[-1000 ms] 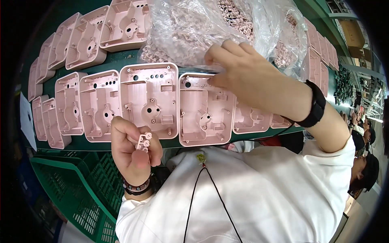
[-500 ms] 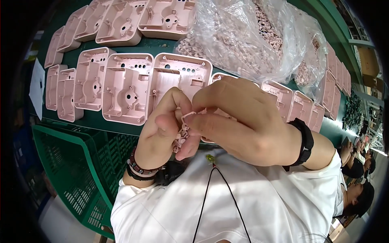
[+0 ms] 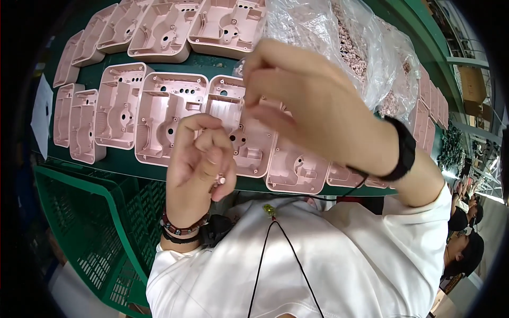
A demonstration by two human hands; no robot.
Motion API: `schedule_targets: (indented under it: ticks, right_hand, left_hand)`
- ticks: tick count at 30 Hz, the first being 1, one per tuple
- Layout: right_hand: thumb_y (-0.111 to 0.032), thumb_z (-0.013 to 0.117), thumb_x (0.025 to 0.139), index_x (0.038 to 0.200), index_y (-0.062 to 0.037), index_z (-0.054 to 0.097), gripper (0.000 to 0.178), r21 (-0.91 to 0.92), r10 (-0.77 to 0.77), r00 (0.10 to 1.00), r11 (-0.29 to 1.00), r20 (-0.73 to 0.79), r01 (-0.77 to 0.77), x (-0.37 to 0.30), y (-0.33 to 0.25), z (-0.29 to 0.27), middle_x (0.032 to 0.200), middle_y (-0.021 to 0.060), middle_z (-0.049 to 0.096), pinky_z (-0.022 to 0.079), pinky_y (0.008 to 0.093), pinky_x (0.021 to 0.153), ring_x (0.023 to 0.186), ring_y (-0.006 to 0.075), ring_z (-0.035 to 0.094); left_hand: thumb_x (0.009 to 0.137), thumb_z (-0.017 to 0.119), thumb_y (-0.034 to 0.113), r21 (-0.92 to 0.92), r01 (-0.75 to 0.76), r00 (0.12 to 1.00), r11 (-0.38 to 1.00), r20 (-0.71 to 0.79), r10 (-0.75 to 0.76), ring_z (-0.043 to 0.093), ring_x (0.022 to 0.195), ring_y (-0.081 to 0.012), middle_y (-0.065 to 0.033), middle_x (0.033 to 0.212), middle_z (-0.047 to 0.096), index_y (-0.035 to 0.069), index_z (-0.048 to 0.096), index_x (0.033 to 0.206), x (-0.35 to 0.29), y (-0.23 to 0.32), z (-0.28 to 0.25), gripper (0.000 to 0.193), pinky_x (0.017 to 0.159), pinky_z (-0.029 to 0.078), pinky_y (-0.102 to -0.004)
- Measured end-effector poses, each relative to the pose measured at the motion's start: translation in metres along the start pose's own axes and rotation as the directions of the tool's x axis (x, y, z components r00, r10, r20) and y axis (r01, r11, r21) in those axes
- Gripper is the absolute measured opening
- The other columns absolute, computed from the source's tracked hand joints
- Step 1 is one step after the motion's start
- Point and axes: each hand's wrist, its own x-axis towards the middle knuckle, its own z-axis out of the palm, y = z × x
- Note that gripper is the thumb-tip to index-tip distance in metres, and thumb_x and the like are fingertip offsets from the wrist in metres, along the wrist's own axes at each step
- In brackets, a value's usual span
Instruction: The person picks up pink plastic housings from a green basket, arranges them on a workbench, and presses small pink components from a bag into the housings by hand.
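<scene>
Within left fingers (image 3: 212, 139), apparently a pink part (image 3: 221, 180)

Your open, boxy plastic housings (image 3: 172, 119) are all pale pink, and so's the tiny plastic part (image 3: 221, 180) in your left hand (image 3: 199, 159). The flat bench top (image 3: 207, 66) is dark green, the slotted plastic basket (image 3: 114, 212) green too. You've got a white short-sleeved tee (image 3: 318, 254) and a black wristband (image 3: 407, 151).

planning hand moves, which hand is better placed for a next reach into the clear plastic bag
Probably the right hand: it is nearer the clear plastic bag, while the left hand holds a small pink part.
</scene>
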Motion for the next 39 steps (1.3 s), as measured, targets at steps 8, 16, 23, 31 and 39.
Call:
schedule_targets:
  ticks: [8, 16, 23, 31, 39]
  right_hand:
    - [-0.01, 0.06, 0.065, 0.066, -0.0047, 0.063, 0.006, -0.48, -0.184, 0.959, 0.835, 0.214, 0.267, 0.02, 0.048, 0.038, 0.096, 0.0033, 0.053, 0.04, 0.0302, 0.076, 0.094, 0.0191, 0.05]
    - [-0.013, 0.057, 0.066, 0.068, -0.0061, 0.066, 0.012, -0.462, -0.165, 0.936, 0.835, 0.311, 0.301, 0.019, 0.053, 0.035, 0.102, 0.0025, 0.054, 0.036, 0.0323, 0.084, 0.099, 0.0178, 0.047]
    - [-0.011, 0.059, 0.066, 0.073, -0.0064, 0.066, 0.011, -0.498, -0.083, 0.948, 0.835, 0.309, 0.235, 0.009, 0.048, 0.036, 0.104, 0.0032, 0.054, 0.035, 0.0333, 0.086, 0.102, 0.0182, 0.046]
    - [-0.009, 0.065, 0.064, 0.082, -0.0077, 0.064, 0.018, -0.127, -0.127, 0.991, 0.983, 0.03, 0.13, 0.016, -0.001, 0.007, 0.087, 0.0062, 0.054, 0.04, 0.0341, 0.074, 0.09, 0.0231, 0.052]
    - [-0.005, 0.065, 0.072, 0.093, -0.0035, 0.058, 0.022, 0.436, -0.055, 0.985, 0.9, 0.162, -0.021, 0.001, -0.052, 0.016, 0.083, 0.0083, 0.053, 0.043, 0.0331, 0.066, 0.077, 0.026, 0.053]
  left_hand:
    - [0.094, 0.036, 0.022, -0.345, -0.273, 0.958, 0.898, -0.178, 0.223, 0.03, 0.045, -0.0064, -0.0035, 0.082, 0.04, 0.002, 0.039, 0.117, -0.005, 0.001, -0.038, 0.031, 0.041, 0.024, -0.0174]
    - [0.085, 0.042, 0.009, -0.248, -0.264, 0.951, 0.932, -0.226, 0.209, 0.037, 0.051, -0.0101, -0.0082, 0.095, 0.041, 0.004, 0.037, 0.121, -0.004, 0.006, -0.036, 0.036, 0.045, 0.028, -0.0194]
    - [0.084, 0.047, 0.005, 0.018, -0.225, 0.951, 0.974, -0.213, 0.223, 0.041, 0.054, -0.0121, -0.0121, 0.102, 0.041, 0.007, 0.033, 0.122, -0.008, 0.0, -0.026, 0.041, 0.046, 0.031, -0.02]
    - [0.08, 0.057, 0.001, 0.012, -0.275, 0.96, 0.961, -0.043, 0.275, 0.047, 0.062, -0.0162, -0.0137, 0.108, 0.038, 0.011, 0.021, 0.128, -0.02, -0.002, -0.016, 0.061, 0.045, 0.037, -0.021]
    - [0.08, 0.06, 0.003, 0.525, -0.503, 0.859, 0.686, 0.216, 0.464, 0.048, 0.094, -0.0236, -0.0172, 0.118, 0.034, 0.005, 0.012, 0.13, -0.029, 0.008, -0.016, 0.07, 0.075, 0.045, -0.0322]
